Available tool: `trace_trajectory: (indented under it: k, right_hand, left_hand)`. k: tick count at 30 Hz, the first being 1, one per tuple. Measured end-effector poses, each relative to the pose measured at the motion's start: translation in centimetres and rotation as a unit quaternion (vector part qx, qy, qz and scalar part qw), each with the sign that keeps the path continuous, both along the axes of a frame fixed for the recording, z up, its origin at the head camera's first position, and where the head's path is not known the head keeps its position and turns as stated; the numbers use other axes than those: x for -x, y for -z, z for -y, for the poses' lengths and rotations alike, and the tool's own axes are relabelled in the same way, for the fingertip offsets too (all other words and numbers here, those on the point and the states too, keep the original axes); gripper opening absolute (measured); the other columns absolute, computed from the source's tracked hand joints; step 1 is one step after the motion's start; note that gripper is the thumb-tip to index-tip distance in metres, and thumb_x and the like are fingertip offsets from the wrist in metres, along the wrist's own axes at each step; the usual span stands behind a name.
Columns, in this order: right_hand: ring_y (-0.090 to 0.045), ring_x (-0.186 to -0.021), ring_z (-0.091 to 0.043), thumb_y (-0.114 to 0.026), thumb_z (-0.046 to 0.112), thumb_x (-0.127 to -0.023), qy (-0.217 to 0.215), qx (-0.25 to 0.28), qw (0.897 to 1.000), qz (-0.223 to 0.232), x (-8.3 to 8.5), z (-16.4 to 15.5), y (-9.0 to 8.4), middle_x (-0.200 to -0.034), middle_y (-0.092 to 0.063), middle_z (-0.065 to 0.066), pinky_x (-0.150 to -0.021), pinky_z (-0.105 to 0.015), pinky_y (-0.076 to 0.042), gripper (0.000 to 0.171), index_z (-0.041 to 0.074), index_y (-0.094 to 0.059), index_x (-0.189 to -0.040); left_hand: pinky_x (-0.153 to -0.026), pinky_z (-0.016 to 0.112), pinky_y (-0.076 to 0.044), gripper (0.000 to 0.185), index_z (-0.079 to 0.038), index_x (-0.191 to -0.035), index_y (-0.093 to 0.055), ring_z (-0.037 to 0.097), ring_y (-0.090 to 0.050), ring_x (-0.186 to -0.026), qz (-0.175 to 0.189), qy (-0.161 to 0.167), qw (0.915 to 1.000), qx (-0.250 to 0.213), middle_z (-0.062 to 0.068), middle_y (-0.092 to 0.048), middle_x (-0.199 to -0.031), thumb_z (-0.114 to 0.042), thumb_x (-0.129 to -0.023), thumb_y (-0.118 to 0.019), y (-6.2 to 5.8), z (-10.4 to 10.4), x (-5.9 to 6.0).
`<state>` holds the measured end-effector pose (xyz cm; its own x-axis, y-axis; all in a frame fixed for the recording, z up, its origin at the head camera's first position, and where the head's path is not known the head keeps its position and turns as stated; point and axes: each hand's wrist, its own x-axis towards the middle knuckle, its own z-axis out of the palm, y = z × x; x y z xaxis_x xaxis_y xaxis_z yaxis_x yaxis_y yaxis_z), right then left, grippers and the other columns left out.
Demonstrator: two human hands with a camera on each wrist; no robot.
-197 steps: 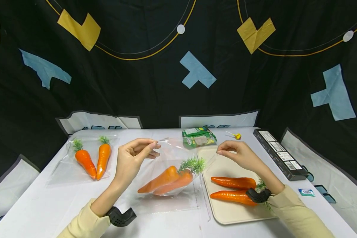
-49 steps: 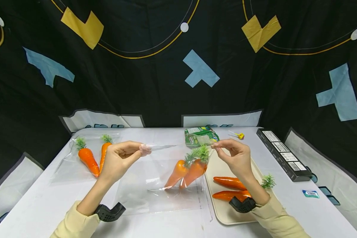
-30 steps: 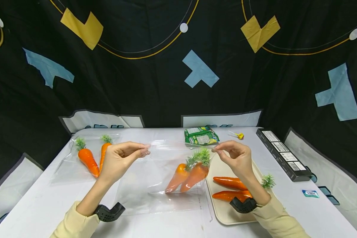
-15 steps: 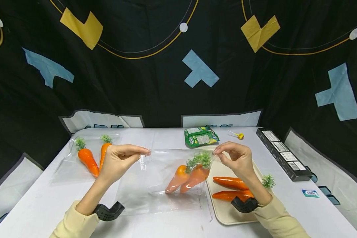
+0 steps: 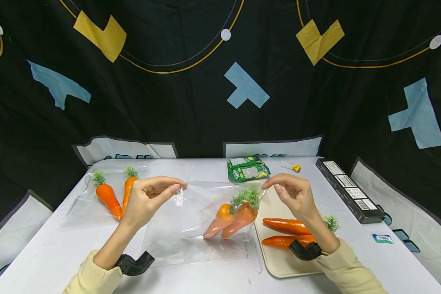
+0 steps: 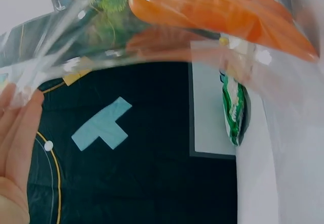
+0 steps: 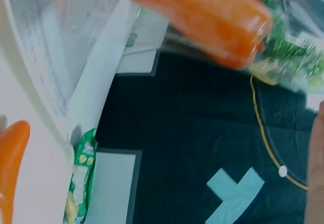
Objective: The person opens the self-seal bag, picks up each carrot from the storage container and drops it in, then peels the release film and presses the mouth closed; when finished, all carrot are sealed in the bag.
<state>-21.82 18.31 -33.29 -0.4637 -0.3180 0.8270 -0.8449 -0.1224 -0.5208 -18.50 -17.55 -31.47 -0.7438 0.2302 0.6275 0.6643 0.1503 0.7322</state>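
A clear plastic bag (image 5: 202, 212) hangs between my two hands over the table's middle. Inside, two orange carrots (image 5: 241, 220) with feathery green tops lean together on the bag's right side. My left hand (image 5: 150, 200) pinches the bag's upper left corner between thumb and fingertips. At the upper right corner, my right hand (image 5: 294, 196) holds the film at its fingertips; its thumb stands a little back from them. The left wrist view shows the bagged carrot (image 6: 202, 11) close up, with the left hand's fingers at the film. How the right fingers grip is partly hidden.
Two more carrots (image 5: 284, 241) lie on a cream tray (image 5: 279, 267) under my right forearm. Another bag with two carrots (image 5: 108, 200) lies at the left. Behind are a green packet (image 5: 248, 168) and a lollipop (image 5: 295, 168); a black box (image 5: 349, 190) and small sachet (image 5: 383, 238) are right.
Since several seconds ago, the bagged carrots have shifted right and turned from lying sideways to tips down. The bag's top edge has been drawn straighter; lately the hands have barely moved.
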Motion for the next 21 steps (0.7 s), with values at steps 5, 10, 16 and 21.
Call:
trace_trajectory:
  k: [5, 10, 16, 21]
  right_hand:
    - [-0.066, -0.085, -0.016, -0.066, -0.006, -0.087, 0.073, -0.029, 0.994, 0.079, -0.9, 0.2, -0.5, -0.089, -0.07, -0.005, -0.085, -0.027, -0.054, 0.005, -0.005, -0.068, -0.092]
    - [-0.067, -0.086, -0.016, -0.069, -0.011, -0.082, 0.1, -0.058, 0.986, 0.121, -1.3, 0.1, -1.0, -0.091, -0.069, -0.008, -0.085, -0.027, -0.054, 0.015, -0.002, -0.068, -0.094]
    - [-0.067, -0.086, -0.018, -0.068, -0.012, -0.083, 0.099, -0.056, 0.987, 0.114, -1.4, -0.1, -1.2, -0.092, -0.069, -0.011, -0.083, -0.027, -0.055, 0.016, -0.003, -0.069, -0.096]
    - [-0.066, -0.088, -0.017, -0.064, -0.02, -0.081, 0.088, -0.035, 0.993, 0.07, -1.4, -0.2, -0.9, -0.091, -0.07, -0.012, -0.084, -0.027, -0.054, 0.022, -0.004, -0.07, -0.095]
  left_hand:
    - [-0.072, 0.029, -0.058, 0.019, -0.004, -0.098, -0.075, 0.016, -0.071, -0.082, 0.025, -0.041, 0.9988, -0.006, 0.005, -0.074, -0.093, 0.001, -0.079, -0.077, -0.2, -0.5, -0.5]
    - [-0.073, 0.029, -0.057, 0.025, -0.001, -0.101, -0.074, 0.017, -0.072, -0.083, 0.028, -0.035, 0.9989, -0.016, 0.009, -0.074, -0.094, 0.006, -0.078, -0.076, -0.4, -0.6, -0.5]
    - [-0.075, 0.03, -0.057, 0.024, 0.0, -0.102, -0.073, 0.018, -0.072, -0.084, 0.017, -0.015, 0.9997, -0.003, 0.009, -0.074, -0.093, 0.007, -0.079, -0.074, -0.5, -0.3, -0.3]
    - [-0.071, 0.032, -0.057, 0.023, 0.003, -0.098, -0.073, 0.018, -0.072, -0.083, -0.022, -0.001, 0.9998, -0.002, 0.011, -0.073, -0.092, 0.015, -0.078, -0.071, -0.3, -0.1, 0.1]
